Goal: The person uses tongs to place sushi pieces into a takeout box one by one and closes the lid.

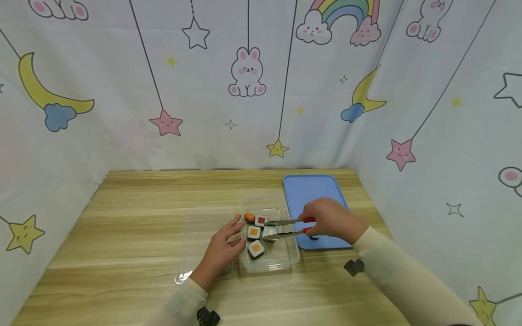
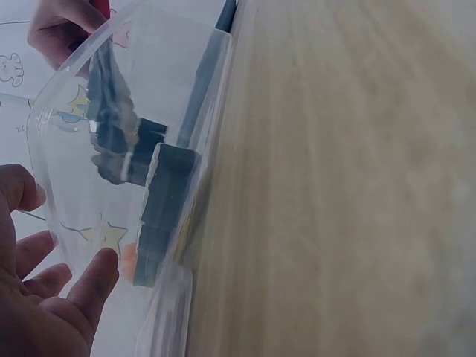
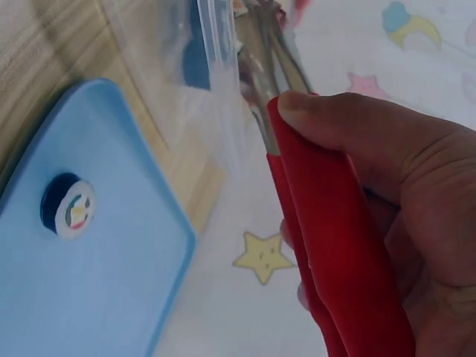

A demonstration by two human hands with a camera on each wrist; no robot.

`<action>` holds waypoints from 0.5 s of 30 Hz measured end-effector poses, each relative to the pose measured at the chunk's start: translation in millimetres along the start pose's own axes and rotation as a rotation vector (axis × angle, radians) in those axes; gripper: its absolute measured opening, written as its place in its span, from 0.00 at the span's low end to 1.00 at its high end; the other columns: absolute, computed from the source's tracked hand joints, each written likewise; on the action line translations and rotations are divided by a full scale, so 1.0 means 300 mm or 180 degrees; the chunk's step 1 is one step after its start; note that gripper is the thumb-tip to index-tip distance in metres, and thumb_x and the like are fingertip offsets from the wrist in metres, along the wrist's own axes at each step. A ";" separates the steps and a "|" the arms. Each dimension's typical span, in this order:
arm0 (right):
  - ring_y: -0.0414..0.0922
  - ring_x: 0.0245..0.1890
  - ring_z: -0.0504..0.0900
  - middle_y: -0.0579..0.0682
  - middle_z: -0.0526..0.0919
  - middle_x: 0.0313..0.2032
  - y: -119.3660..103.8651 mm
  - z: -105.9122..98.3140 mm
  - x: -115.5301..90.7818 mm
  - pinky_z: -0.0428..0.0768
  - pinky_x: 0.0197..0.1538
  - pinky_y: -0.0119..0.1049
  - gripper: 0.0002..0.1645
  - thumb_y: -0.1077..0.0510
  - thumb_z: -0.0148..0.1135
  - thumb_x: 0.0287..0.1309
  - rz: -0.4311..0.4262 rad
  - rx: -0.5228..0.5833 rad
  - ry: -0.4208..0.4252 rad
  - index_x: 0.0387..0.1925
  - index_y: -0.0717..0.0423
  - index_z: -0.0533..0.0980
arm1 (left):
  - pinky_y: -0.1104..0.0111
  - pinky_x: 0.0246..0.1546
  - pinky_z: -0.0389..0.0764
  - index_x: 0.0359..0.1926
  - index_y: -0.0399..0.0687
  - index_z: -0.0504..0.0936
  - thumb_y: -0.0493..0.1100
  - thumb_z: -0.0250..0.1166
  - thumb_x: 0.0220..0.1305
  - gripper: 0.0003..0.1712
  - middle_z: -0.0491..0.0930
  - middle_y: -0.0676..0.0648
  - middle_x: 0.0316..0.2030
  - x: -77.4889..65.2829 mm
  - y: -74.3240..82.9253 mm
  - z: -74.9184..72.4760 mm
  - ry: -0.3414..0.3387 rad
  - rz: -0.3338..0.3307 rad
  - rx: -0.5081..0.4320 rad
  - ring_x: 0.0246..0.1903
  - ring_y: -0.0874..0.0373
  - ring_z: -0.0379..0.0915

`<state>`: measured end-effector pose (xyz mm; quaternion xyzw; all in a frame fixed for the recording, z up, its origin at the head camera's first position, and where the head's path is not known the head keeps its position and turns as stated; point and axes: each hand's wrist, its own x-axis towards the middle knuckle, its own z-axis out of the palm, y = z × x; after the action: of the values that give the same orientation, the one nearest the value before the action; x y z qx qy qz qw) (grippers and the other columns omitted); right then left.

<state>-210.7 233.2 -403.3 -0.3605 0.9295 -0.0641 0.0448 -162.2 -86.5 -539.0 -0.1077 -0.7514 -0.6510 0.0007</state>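
Note:
My right hand grips metal tongs by their red handles. The tips of the tongs reach into a clear plastic container, at either side of a white sushi piece; whether they squeeze it I cannot tell. Beside it lie two sushi pieces with orange-yellow centres, one of them a sushi roll nearest me, a red-centred sushi roll and an orange-topped sushi piece. With fingers spread and relaxed, my left hand is at the container's left rim, holding nothing.
A blue tray lies right of the container. On it sits a round sushi roll, mostly hidden by my right hand in the head view. A clear lid lies flat on the wooden table under my left forearm. Patterned curtains surround the table.

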 end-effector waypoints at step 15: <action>0.39 0.35 0.81 0.39 0.85 0.36 -0.010 0.007 0.000 0.84 0.38 0.36 0.21 0.55 0.83 0.47 0.0045 0.0037 0.0067 0.46 0.50 0.90 | 0.63 0.56 0.85 0.66 0.32 0.78 0.27 0.68 0.64 0.29 0.65 0.43 0.76 0.000 -0.004 0.002 0.0009 0.0014 0.0015 0.69 0.41 0.70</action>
<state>-208.4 230.7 -405.1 -0.3530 0.9320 -0.0729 0.0376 -162.4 -85.8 -540.1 -0.1084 -0.7526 -0.6494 0.0034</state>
